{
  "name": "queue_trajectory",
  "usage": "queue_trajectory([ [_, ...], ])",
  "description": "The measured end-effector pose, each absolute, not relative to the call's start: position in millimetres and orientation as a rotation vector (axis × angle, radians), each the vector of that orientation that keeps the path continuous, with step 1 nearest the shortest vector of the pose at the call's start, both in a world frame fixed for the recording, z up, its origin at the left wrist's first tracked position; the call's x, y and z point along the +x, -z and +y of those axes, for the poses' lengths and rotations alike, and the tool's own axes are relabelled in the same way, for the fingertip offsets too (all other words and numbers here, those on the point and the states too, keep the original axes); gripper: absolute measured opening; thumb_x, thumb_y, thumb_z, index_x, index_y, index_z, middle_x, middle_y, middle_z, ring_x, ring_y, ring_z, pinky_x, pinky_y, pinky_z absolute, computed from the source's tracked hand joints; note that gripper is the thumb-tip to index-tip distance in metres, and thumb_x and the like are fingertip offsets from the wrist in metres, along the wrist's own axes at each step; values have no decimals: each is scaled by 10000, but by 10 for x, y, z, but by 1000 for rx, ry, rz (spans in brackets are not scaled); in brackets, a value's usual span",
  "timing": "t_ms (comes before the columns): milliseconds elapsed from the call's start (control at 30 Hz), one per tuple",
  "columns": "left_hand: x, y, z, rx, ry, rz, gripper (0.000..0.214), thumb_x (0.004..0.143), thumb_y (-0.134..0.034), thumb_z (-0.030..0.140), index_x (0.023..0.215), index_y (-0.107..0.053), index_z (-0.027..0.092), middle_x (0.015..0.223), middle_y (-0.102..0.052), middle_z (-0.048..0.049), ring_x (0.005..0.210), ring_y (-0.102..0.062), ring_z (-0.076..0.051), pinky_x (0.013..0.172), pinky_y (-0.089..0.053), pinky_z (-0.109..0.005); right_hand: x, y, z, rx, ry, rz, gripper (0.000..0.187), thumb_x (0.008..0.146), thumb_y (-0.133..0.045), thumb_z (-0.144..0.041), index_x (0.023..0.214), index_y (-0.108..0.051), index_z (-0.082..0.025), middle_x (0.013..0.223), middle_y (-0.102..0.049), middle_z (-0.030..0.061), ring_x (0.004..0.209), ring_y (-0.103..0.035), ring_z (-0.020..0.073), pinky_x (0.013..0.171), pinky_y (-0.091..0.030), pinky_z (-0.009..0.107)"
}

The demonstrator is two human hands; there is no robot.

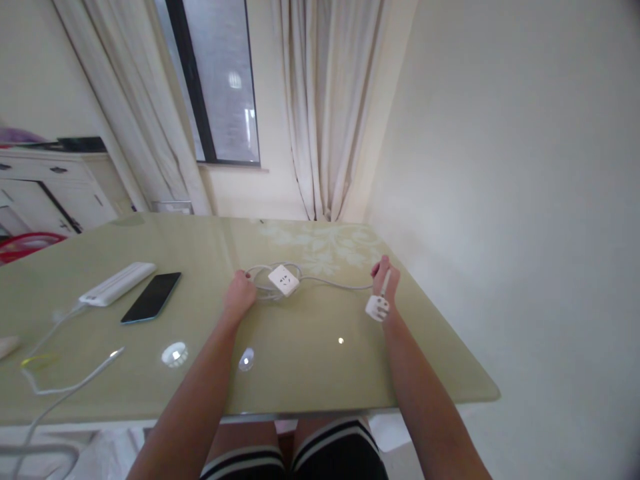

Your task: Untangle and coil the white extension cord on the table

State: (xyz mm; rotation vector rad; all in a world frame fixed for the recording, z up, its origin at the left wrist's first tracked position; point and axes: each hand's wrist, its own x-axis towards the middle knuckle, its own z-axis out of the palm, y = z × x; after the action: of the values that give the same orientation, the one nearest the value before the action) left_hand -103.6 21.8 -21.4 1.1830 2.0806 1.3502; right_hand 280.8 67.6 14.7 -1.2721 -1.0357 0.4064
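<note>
Near the middle of the worktop (pixel 300 383), toward its far half: white square socket block (pixel 284 281), socket face up, tilted slightly, with loops of its pale cord (pixel 335 285) lying around and under it. Left hand (pixel 240 295) is at the left edge of these loops, grip closed on the cord; exact finger placement hidden by the back of the hand. From the block, one span of cord runs right to the right hand (pixel 387 283), grip closed in a fist around the cord near its end. White plug (pixel 377 308) hangs from this fist against the wrist, pins facing the viewer. Left of the left hand, well apart: dark-screened phone (pixel 151 298), lying flat and oblique. Just beyond it, long white bar (pixel 118 284), white cable (pixel 60 390) leading from its near end. Worktop surface glossy, with lamp reflections. Behind: pale curtains (pixel 330 100), dark-framed window (pixel 220 80).
</note>
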Motion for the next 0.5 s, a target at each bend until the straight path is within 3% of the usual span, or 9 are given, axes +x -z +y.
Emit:
queue_trajectory([
  [100,-981,148,127,1353,-1299,2234,327,776,-596,111,1096,-588,176,1180,-669,-249,1245,-611,-447,1056,-435,-613,2824,-154,667,-1378,-331,-1119,644,983,-410,-684,559,-546,-218,499,-516,-2,522,-488,150,582,-347,297],
  [167,-902,93,77,1634,-1289,2332,406,797,-565,101,1201,-581,139,1314,-609,-268,1316,-553,-428,1107,-409,-593,2823,-161,669,-1428,-342,-1156,545,956,-482,-609,605,-595,-209,516,-547,-2,533,-502,156,580,-338,294],
  [333,-554,23,-2,2214,-1130,1868,215,987,-458,235,1119,-615,168,1114,-701,-150,1081,-669,-290,999,-516,-438,2731,-198,641,-1365,-632,-1157,380,813,-680,-560,729,-622,-194,536,-527,-42,504,-449,119,513,-308,258],
  [433,-376,53,-37,2318,-869,1772,288,1009,-546,393,1187,-631,183,1173,-731,-141,1088,-688,-301,962,-528,-426,2650,-222,621,-1232,-958,-1096,439,678,-823,-531,881,-621,-198,566,-492,-86,452,-358,76,447,-239,227],
  [500,-334,72,-46,2297,-747,1855,335,1017,-550,372,1286,-623,186,1247,-733,-150,1101,-701,-313,934,-533,-422,2625,-208,637,-1136,-1076,-1040,523,622,-872,-498,958,-592,-211,584,-470,-107,435,-317,60,421,-212,213],
])
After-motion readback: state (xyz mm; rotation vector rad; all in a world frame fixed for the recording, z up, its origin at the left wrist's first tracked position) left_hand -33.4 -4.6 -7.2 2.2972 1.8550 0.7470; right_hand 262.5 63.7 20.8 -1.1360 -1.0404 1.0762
